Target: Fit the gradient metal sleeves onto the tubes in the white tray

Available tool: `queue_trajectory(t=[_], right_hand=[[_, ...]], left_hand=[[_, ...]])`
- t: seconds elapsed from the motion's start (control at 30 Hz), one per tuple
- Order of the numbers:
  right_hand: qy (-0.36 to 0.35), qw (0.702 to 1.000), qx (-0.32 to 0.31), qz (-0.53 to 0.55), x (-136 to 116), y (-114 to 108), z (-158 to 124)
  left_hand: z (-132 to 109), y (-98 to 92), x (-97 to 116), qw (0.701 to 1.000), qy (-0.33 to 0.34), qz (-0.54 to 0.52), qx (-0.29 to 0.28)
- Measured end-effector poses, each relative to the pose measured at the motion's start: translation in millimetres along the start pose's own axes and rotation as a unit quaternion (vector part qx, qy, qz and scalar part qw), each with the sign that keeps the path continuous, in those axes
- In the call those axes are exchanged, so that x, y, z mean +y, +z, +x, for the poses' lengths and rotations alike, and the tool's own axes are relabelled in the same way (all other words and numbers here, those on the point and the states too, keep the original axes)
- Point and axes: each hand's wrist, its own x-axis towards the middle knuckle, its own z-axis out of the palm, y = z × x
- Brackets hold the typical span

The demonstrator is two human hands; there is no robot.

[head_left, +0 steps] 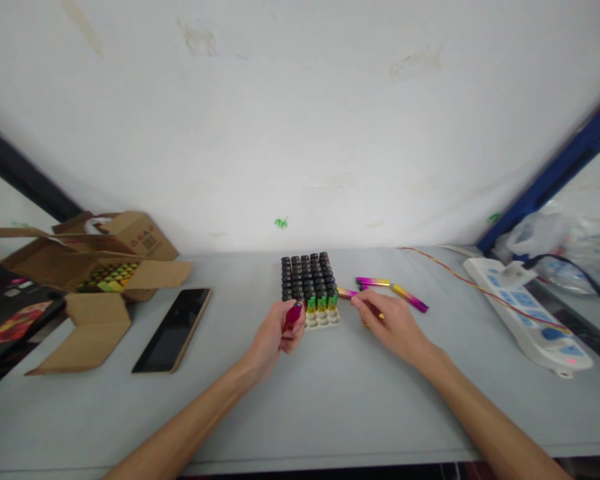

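Observation:
My left hand [275, 328] is closed around a shiny magenta tube [293, 315], whose dark end points up and away. Directly beyond it stands a white tray [325, 326] with rows of upright black-topped cylinders [307, 273]. The front ones show green-and-yellow bodies, and a few tray holes at the near edge are vacant. To the right, my right hand [387, 323] has its fingers pinched together at a purple-and-yellow tube [347, 293]; bits of yellow show by its fingers, partly hidden. More gradient purple-and-yellow tubes [410, 298] lie just behind this hand.
A dark-screened phone [173, 330] lies left of the tray. Farther left, an open cardboard box [145, 270] holds several yellow-and-dark cylinders [111, 275]. On the right sit a white power strip [527, 313], a thin red-yellow wire [460, 273] and clear plastic bags [550, 233]. A wall [300, 133] closes the back.

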Motion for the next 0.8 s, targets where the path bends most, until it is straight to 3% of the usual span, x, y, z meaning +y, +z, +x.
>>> queue_trajectory(t=[0.1,0.23,0.3,0.4,0.5,0.6,0.7,0.8], right_hand=[[-0.007,1.000,0.001,-0.012,2,-1,1],[-0.022,0.999,0.012,-0.029,8,-5,2],[-0.029,0.999,0.016,-0.038,11,-7,3],[-0.035,0.998,0.021,-0.053,13,-10,3],[-0.040,0.997,0.019,-0.062,14,-11,3],[-0.043,0.997,0.024,-0.067,15,-12,3],[-0.045,0.995,0.029,-0.079,15,-13,3],[-0.034,0.995,0.036,-0.081,14,-16,3]], left_hand=[[-1,-0.5,5,1.000,-0.004,-0.012,-0.011],[-5,-4.4,23,0.994,-0.012,-0.057,-0.090],[-7,-7.3,32,0.993,0.002,-0.062,-0.103],[-8,-11.6,42,0.993,0.082,-0.021,-0.088],[-8,-13.8,51,0.974,0.195,0.095,-0.063],[-8,-11.0,62,0.927,0.287,0.240,-0.044],[-4,-5.5,68,0.852,0.366,0.372,-0.045],[6,-5.4,64,0.778,0.399,0.483,-0.037]])
